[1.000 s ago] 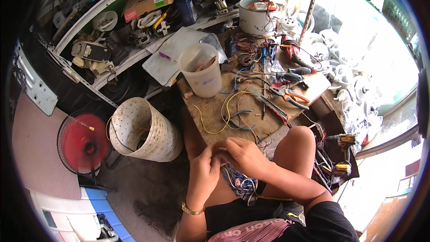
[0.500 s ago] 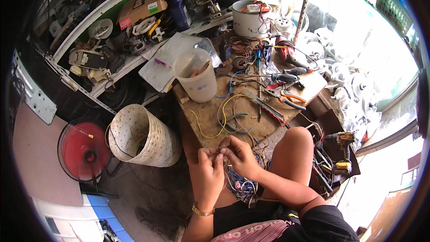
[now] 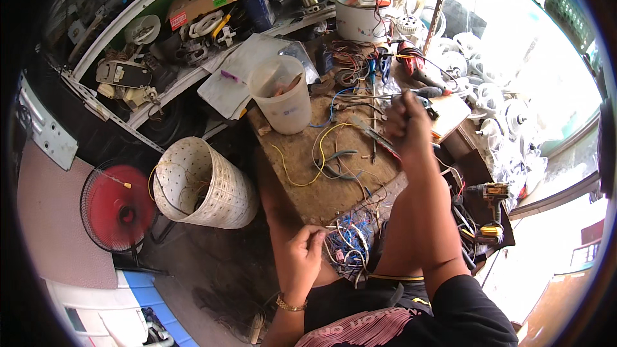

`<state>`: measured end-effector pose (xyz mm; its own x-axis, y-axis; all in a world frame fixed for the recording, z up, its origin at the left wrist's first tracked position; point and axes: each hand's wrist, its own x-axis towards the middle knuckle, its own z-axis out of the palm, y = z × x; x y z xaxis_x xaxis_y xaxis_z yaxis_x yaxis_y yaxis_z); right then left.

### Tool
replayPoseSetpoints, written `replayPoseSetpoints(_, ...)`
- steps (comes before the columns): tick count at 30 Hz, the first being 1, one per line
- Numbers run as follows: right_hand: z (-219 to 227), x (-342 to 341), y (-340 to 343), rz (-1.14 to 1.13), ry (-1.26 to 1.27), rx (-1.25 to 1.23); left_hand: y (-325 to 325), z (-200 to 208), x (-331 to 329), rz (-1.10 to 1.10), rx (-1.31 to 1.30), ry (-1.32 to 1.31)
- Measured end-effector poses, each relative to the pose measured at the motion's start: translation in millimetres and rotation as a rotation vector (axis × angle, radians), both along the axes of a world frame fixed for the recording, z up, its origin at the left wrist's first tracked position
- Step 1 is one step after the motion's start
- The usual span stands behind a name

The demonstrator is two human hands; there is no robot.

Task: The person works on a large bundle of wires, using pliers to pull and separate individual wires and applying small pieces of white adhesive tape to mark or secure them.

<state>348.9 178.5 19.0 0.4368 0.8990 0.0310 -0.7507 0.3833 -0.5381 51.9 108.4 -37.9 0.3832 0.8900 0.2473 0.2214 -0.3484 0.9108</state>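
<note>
My left hand (image 3: 306,250) is above my lap with thumb and fingers pinched together; whatever is between them is too small to name. Beside it lies a tangle of blue and white wires (image 3: 350,238). My right hand (image 3: 410,119) is stretched out over the tools on the right of the wooden board (image 3: 302,183); its fingers look curled but are blurred, and it hides the orange-handled pliers. A utility knife (image 3: 384,142) lies partly under this hand. Dark-handled pliers (image 3: 334,162) and a yellow wire (image 3: 287,177) rest on the board.
A translucent plastic bucket (image 3: 283,106) stands on the board's far left. A perforated white basket (image 3: 225,186) and a red fan (image 3: 119,209) are at left. Beyond the board are a red power tool (image 3: 412,64) and a white pot (image 3: 360,22). A cordless drill (image 3: 493,212) sits at right.
My hands were together over the near edge of the board. The right has reached forward and right to the tools; the left has moved slightly down toward my lap.
</note>
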Motion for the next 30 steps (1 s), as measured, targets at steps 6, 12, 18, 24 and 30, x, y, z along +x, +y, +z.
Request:
replayPoseSetpoints(6, 18, -37, -57, 0.476, -1.018, -0.216, 23, 21, -16, 0.13, -0.379, -0.483)
replayPoseSetpoints(12, 0, -98, -69, 0.282, -1.34, -0.098, 40, 37, -9, 0.072, -0.614, -0.803)
replayPoseSetpoints(18, -52, -169, -81, 0.265, -1.008, 0.14, 52, 55, 13, 0.055, -0.722, -1.318)
replayPoseSetpoints(24, -36, -210, -52, -0.064, -0.389, 0.06, 39, 33, 20, -0.036, -0.525, -0.933)
replayPoseSetpoints(30, -26, -215, -50, -0.185, -0.87, -0.017, 31, 24, 15, 0.181, -0.28, -0.806)
